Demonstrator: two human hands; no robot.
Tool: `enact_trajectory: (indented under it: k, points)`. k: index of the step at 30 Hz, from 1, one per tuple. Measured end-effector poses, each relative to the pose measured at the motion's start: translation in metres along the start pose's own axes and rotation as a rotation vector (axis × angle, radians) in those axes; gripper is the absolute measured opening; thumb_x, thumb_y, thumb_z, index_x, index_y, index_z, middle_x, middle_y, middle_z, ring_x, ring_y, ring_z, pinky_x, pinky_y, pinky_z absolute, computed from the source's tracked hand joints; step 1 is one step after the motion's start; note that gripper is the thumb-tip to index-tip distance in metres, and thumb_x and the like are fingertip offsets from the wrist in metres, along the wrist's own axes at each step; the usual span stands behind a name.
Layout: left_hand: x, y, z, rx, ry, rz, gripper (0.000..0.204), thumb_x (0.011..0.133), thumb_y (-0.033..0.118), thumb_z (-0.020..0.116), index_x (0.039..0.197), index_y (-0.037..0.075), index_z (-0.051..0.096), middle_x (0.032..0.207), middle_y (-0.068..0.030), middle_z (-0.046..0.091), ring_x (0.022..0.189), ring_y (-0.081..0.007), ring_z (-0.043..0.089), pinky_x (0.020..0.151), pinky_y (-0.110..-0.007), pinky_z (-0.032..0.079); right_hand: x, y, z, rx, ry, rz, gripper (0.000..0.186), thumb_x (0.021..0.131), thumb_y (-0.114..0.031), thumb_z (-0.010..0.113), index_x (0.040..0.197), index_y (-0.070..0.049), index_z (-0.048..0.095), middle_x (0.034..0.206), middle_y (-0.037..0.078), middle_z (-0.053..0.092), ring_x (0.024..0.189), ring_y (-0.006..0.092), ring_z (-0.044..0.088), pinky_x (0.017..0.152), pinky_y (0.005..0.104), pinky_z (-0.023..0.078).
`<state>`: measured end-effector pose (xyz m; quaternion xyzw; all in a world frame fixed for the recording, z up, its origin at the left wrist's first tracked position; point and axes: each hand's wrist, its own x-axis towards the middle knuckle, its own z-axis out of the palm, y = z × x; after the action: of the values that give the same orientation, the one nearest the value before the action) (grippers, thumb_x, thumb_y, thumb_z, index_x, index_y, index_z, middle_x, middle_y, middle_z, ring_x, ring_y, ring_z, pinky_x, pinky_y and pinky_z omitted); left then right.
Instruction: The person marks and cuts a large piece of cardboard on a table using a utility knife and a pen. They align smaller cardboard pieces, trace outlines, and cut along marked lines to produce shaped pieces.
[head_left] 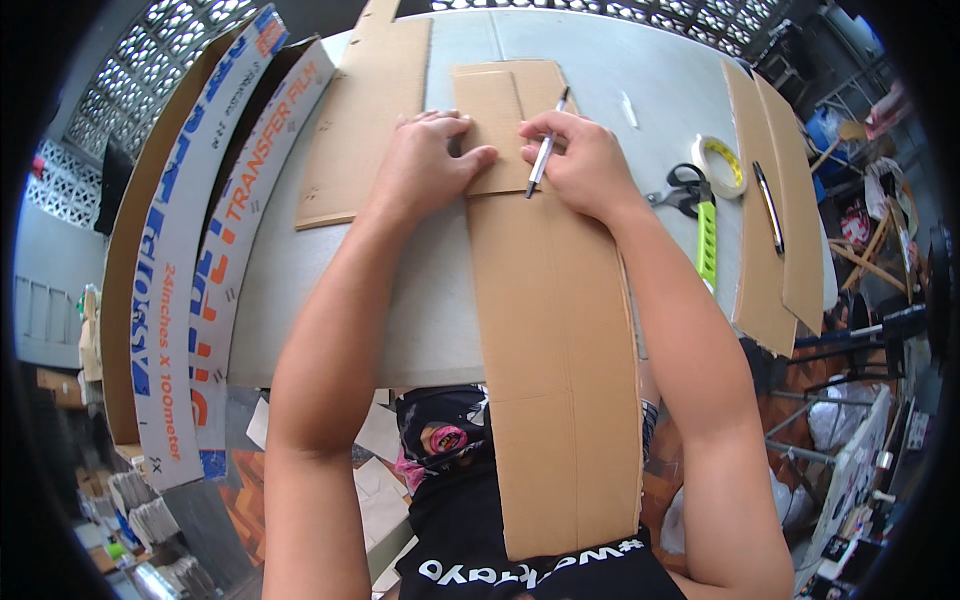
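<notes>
A long brown cardboard strip (pixel 555 330) runs from the middle of the table toward me and past its front edge. Across its far part lies a shorter cardboard piece (pixel 490 100). My left hand (pixel 425 160) rests at the left edge of that shorter piece, thumb stretched apart from the fingers and holding nothing. In my right hand (pixel 590 165) is a slim white-and-dark pen (pixel 544 155), gripped between thumb and fingers, its lower end over the cardboard by the short piece's near edge. The right fingertips touch the cardboard.
Right of my hands lie black-handled scissors (pixel 685 190), a green cutter knife (pixel 706 245), a tape roll (pixel 719 166) and a black pen (pixel 768 207) on cardboard pieces (pixel 755 270). Another cardboard sheet (pixel 365 120) is at left, beside long printed boxes (pixel 190 250).
</notes>
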<state>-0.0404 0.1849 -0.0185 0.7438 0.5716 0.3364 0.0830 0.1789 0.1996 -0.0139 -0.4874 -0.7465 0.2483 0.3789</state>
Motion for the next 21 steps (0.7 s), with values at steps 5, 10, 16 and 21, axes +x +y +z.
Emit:
enact_trajectory:
  k: [5, 10, 16, 21]
  points:
    - [0.001, 0.001, -0.001, -0.042, -0.052, -0.054, 0.058, 0.084, 0.035, 0.083, 0.123, -0.006, 0.073, 0.130, -0.0238, 0.071, 0.132, -0.0335, 0.061, 0.120, -0.041, 0.035, 0.000, 0.000, 0.001, -0.003, -0.006, 0.012, 0.020, 0.088, -0.013, 0.079, 0.107, -0.007, 0.078, 0.102, 0.018, 0.077, 0.092, 0.0292, 0.076, 0.086, 0.0394, 0.059]
    - [0.005, 0.013, -0.009, -0.018, -0.111, -0.077, 0.057, 0.085, 0.031, 0.084, 0.124, -0.008, 0.072, 0.137, -0.0252, 0.067, 0.130, -0.0386, 0.063, 0.111, -0.041, 0.048, 0.000, 0.002, -0.001, 0.006, -0.013, 0.036, 0.021, 0.088, -0.013, 0.079, 0.107, -0.007, 0.078, 0.101, 0.017, 0.077, 0.091, 0.0273, 0.076, 0.085, 0.0381, 0.059]
    - [0.012, 0.025, -0.019, 0.100, -0.229, -0.124, 0.050, 0.086, 0.029, 0.083, 0.122, -0.005, 0.073, 0.149, -0.0191, 0.060, 0.129, -0.0369, 0.062, 0.113, -0.043, 0.046, 0.006, -0.005, -0.007, -0.044, -0.130, 0.083, 0.021, 0.096, -0.019, 0.076, 0.113, -0.007, 0.076, 0.101, 0.008, 0.078, 0.091, 0.0166, 0.073, 0.085, 0.0324, 0.057]
    - [0.026, 0.037, -0.017, 0.314, -0.356, -0.211, 0.053, 0.090, 0.030, 0.079, 0.130, -0.001, 0.068, 0.142, -0.0148, 0.064, 0.131, -0.0336, 0.061, 0.110, -0.045, 0.047, 0.061, -0.024, -0.027, -0.094, 0.040, 0.155, 0.032, 0.101, -0.031, 0.053, 0.110, -0.011, 0.077, 0.098, 0.018, 0.077, 0.097, 0.0339, 0.075, 0.091, 0.0431, 0.056]
